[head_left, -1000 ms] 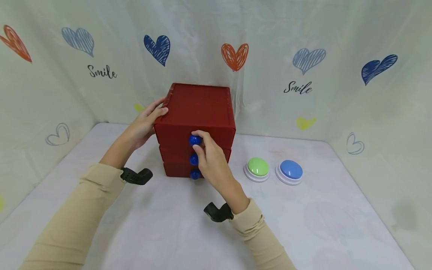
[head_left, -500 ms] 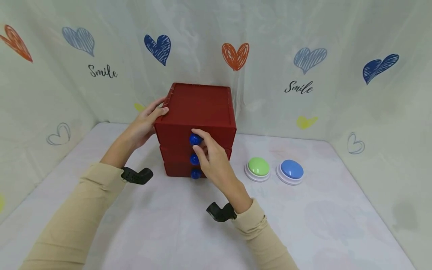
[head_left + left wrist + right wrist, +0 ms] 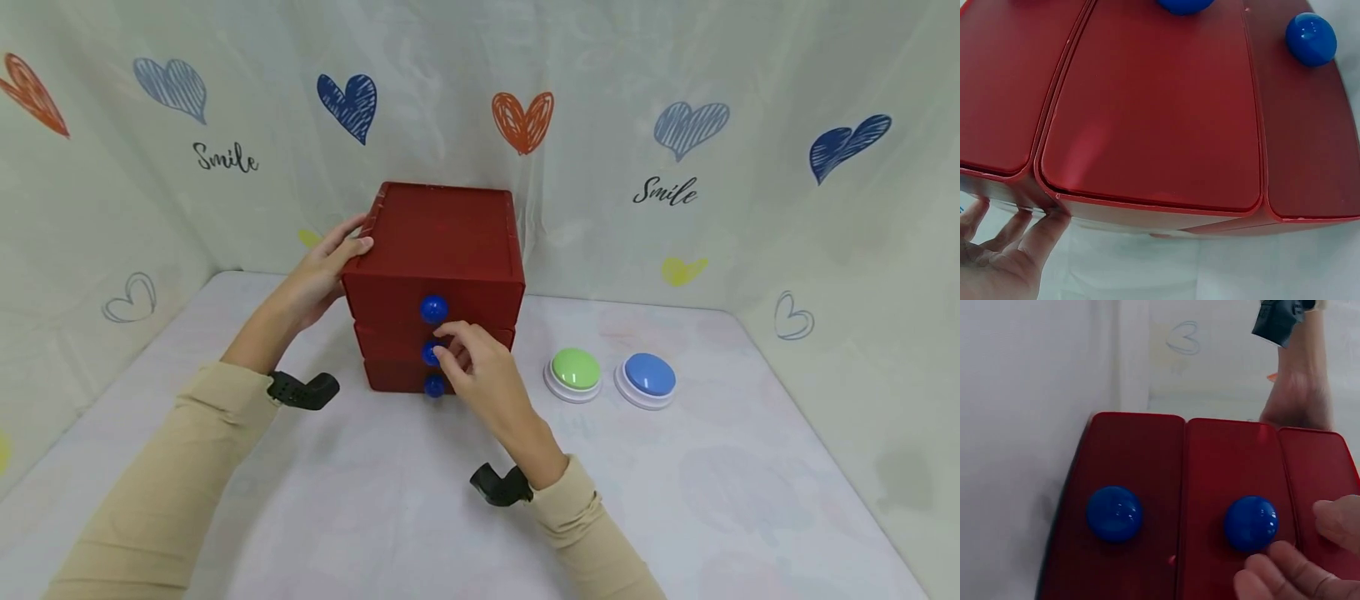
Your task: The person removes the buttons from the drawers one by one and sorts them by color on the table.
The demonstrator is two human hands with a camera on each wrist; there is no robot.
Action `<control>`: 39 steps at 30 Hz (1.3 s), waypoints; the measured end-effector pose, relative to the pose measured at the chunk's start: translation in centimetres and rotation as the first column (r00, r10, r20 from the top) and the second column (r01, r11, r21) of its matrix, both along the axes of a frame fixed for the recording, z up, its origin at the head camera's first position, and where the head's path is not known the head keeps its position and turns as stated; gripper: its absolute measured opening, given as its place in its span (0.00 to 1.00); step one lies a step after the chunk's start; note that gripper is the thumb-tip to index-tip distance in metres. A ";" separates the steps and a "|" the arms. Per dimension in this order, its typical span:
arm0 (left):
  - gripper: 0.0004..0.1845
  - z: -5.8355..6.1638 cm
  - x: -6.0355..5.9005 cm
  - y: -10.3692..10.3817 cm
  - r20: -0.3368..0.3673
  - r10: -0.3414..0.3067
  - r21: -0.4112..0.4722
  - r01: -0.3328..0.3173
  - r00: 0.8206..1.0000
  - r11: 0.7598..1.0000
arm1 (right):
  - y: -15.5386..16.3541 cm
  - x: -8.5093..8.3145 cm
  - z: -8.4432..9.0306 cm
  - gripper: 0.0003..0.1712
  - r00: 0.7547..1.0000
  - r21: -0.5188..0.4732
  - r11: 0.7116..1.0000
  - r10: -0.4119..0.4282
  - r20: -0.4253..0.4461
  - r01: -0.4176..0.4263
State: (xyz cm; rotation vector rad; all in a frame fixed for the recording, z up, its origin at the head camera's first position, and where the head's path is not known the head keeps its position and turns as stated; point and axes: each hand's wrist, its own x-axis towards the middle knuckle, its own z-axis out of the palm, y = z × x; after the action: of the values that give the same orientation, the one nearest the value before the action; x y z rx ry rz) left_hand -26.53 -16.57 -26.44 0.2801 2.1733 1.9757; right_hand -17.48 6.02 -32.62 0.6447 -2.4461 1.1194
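The red drawer unit stands near the table's back edge. The left hand rests on its side, fingers spread; the right hand, thumb and fingers parted, is beside the middle knob.

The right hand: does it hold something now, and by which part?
Nothing: the right hand is beside the middle blue knob, its thumb apart from it.

In the head view, your right hand partly hides the middle blue knob. In the left wrist view, the top edge crops that knob, and your left hand runs off the lower left corner.
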 end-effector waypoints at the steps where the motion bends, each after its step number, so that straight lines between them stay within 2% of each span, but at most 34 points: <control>1: 0.33 0.0 0.0 0.0 -0.001 0.001 0.000 -0.001 1.000 1.000 | 0.0 0.0 -0.1 0.11 1.000 0.038 0.999 -0.010 0.015 0.009; 5: 0.33 0.1 0.0 0.0 -0.005 0.001 -0.003 -0.001 1.000 1.000 | -0.3 -0.2 -0.7 0.15 0.997 0.158 0.986 -0.056 0.056 0.046; 8: 0.33 0.1 0.1 0.0 -0.002 0.001 -0.008 -0.001 1.000 1.000 | -0.5 -0.4 -1.1 0.16 0.996 0.194 0.980 -0.063 0.056 0.051; 18: 0.33 0.1 0.1 0.1 -0.003 -0.004 -0.004 0.004 1.000 1.000 | -0.9 -0.6 -1.6 0.16 0.996 0.139 0.990 -0.029 0.081 0.018; 39: 0.32 0.1 0.2 -0.1 -0.010 -0.008 -0.011 0.008 1.000 1.000 | -0.8 -0.4 -1.6 0.16 0.997 0.161 0.987 -0.005 0.079 -0.007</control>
State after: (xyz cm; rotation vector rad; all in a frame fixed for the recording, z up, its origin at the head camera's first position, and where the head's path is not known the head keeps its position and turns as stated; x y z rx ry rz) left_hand -26.31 -16.62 -26.34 0.2973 2.1854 1.9616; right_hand -17.86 5.18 -34.21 0.6611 -2.6247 0.9709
